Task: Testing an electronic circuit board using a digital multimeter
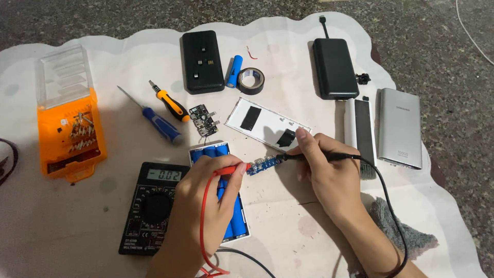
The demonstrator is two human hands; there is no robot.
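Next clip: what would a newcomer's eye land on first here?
Mid-frame, the left hand holds a red probe and the right hand a black probe, both tips meeting on a small blue circuit board. Below the left hand lies an opened case of blue battery cells, beside a black multimeter. At far left stands an orange bit case.

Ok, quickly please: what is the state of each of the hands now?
Left hand: closed, holding the red multimeter probe against the small blue circuit board.
Right hand: closed, holding the black multimeter probe against the same board.
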